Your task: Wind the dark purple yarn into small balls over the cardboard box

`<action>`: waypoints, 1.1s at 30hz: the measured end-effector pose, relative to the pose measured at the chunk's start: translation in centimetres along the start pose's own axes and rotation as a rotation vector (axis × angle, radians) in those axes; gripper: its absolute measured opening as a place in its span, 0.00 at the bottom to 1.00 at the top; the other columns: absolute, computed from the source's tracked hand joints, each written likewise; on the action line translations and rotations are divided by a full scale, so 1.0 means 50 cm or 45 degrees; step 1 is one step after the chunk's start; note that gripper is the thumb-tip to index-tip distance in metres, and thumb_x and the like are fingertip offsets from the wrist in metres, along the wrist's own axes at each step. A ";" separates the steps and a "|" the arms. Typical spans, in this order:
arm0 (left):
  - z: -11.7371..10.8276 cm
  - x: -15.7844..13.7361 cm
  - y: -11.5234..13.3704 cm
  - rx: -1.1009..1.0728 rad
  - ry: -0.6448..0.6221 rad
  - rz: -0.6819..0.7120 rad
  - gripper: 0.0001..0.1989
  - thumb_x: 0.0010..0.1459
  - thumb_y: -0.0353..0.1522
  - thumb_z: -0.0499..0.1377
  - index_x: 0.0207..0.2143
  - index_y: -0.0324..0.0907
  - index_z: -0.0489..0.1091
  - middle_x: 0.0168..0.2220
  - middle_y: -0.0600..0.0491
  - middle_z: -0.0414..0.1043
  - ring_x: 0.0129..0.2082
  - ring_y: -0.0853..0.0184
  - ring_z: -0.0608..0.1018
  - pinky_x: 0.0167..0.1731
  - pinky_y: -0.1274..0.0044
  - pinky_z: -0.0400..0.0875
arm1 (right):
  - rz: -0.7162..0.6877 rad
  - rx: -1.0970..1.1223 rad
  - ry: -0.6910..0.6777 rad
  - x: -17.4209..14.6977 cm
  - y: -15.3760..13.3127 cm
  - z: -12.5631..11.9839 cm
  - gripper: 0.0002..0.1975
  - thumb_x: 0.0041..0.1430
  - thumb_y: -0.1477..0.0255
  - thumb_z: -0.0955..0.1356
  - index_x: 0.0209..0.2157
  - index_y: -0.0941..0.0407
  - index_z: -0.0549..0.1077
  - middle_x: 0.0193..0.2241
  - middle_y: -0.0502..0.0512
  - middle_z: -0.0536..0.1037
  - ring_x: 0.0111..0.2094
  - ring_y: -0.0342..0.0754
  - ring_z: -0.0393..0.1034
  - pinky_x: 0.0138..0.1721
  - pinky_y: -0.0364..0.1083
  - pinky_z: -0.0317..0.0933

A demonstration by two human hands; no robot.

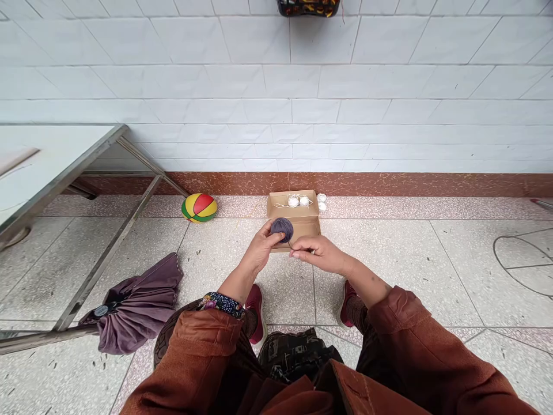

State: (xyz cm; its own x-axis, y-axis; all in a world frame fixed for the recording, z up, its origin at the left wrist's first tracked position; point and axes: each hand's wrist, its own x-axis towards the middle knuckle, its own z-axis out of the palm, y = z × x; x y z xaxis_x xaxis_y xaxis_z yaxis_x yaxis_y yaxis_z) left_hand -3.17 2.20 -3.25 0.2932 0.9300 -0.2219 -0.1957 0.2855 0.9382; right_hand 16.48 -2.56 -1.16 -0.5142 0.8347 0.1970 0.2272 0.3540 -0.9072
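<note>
My left hand (260, 245) is closed round a purple-grey ball of yarn (282, 228), its thumb lying across the front. A strand runs from the ball to my right hand (318, 253), which pinches it between thumb and forefinger just to the right. Beneath and beyond my hands an open cardboard box (272, 204) rests on the floor, its near half partly hidden by them. In its far half lie two white balls of yarn (298, 200) with loose thread around them. More white balls (322, 202) sit on the floor against the box's right side.
A yellow, red and green ball (199, 207) lies left of the box by the wall. A metal-framed table (64, 173) stands at the left, with a purple cloth (138, 305) beside its leg. A wire ring (525, 267) is on the floor at the right.
</note>
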 end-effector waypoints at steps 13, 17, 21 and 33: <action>0.040 -0.044 -0.002 -0.168 -0.670 -0.047 0.40 0.51 0.35 0.66 0.66 0.54 0.59 0.51 0.49 0.70 0.47 0.59 0.73 0.47 0.68 0.65 | 0.314 0.208 0.492 0.027 0.053 -0.022 0.15 0.64 0.58 0.66 0.30 0.54 0.71 0.22 0.46 0.67 0.24 0.43 0.59 0.27 0.42 0.55; 0.049 -0.036 0.010 -0.365 -0.547 -0.037 0.32 0.49 0.34 0.68 0.58 0.48 0.68 0.51 0.47 0.72 0.47 0.60 0.74 0.47 0.70 0.67 | 0.329 -0.030 0.476 0.023 0.068 -0.006 0.11 0.66 0.66 0.63 0.32 0.55 0.72 0.27 0.50 0.74 0.29 0.45 0.66 0.34 0.44 0.59; 0.039 -0.012 0.003 -0.515 -0.231 -0.023 0.21 0.48 0.34 0.69 0.46 0.42 0.74 0.43 0.49 0.75 0.41 0.65 0.75 0.41 0.74 0.69 | 0.407 -0.338 0.378 0.014 0.077 0.004 0.09 0.67 0.70 0.63 0.34 0.55 0.73 0.28 0.51 0.75 0.31 0.47 0.68 0.35 0.44 0.58; 0.011 0.009 -0.027 -0.042 0.094 -0.092 0.22 0.46 0.33 0.67 0.45 0.44 0.73 0.39 0.54 0.73 0.33 0.69 0.71 0.29 0.79 0.61 | 0.055 -0.030 0.043 -0.005 0.003 -0.003 0.13 0.68 0.61 0.65 0.35 0.56 0.74 0.27 0.48 0.73 0.26 0.42 0.63 0.30 0.42 0.57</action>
State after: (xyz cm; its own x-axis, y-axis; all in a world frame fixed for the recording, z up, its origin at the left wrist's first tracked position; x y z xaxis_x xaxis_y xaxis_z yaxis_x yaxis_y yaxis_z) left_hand -2.26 2.09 -4.46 0.2379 0.9209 -0.3089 -0.2077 0.3589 0.9100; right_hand 16.76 -2.64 -1.29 -0.4750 0.8633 0.1704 0.2686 0.3267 -0.9062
